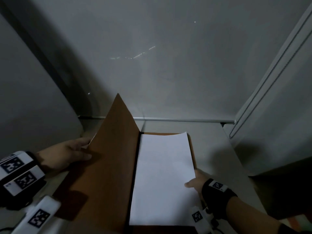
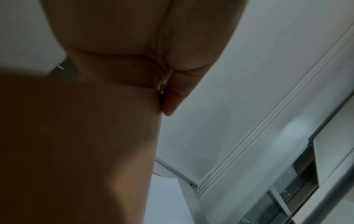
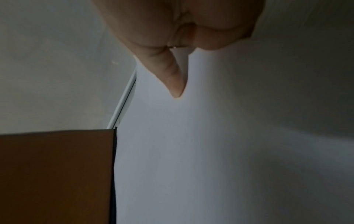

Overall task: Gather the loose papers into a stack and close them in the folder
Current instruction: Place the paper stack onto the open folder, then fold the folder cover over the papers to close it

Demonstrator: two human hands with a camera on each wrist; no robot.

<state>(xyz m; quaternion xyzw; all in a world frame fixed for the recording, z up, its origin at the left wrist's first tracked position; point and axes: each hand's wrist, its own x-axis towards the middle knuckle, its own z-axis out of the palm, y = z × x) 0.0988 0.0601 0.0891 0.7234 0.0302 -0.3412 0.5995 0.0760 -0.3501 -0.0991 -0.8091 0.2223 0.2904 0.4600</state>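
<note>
A brown folder (image 1: 111, 157) lies open on the grey table, its left cover tilted up off the surface. My left hand (image 1: 70, 152) grips that cover's outer edge, thumb on the inner face and fingers behind it; the left wrist view shows the same cover (image 2: 76, 151) under the hand (image 2: 134, 45). A stack of white papers (image 1: 165, 174) lies on the folder's right half. My right hand (image 1: 197, 181) pinches the stack's right edge near the front, thumb on top. The right wrist view shows the thumb (image 3: 172, 75) on the paper (image 3: 191, 151) beside the raised cover (image 3: 57, 174).
The table (image 1: 219, 149) ends at a blind's bottom rail (image 1: 177, 119) just behind the folder. A bead chain (image 1: 253, 105) hangs along a white blind at the right. A white panel (image 1: 33, 98) stands close on the left. The room is dim.
</note>
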